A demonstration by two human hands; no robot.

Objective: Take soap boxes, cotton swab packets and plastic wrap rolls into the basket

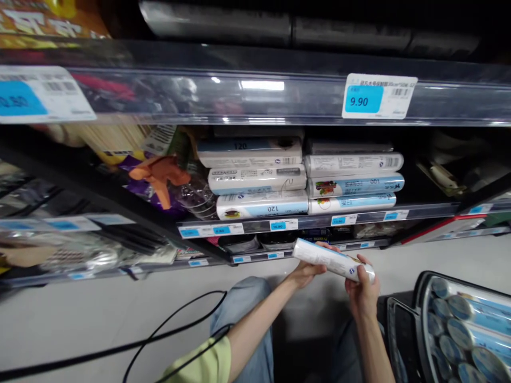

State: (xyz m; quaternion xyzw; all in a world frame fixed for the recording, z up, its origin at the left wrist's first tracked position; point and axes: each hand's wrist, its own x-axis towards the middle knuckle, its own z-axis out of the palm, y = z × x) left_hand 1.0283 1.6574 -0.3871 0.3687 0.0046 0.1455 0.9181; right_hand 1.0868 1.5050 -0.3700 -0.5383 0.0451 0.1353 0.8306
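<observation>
Between my two hands is a white and blue wrapped roll of cling film (327, 259), held tilted in front of the lower shelf with its right end lower. My left hand (305, 272) grips it from below near the left end, fingers behind it. Around the right end my right hand (364, 284) is closed, thumb on the near face. On the shelf beyond, similar rolls lie in two stacks, a left stack (261, 205) marked 120 and a right stack (355, 185) marked 100.
A dark basket (419, 298) holding several similar rolls (451, 346) stands at the lower right. The upper shelf edge (223, 96) with price tags juts out above. Orange material (159, 175) hangs at the left stack. A black cable (120, 348) crosses the lower left.
</observation>
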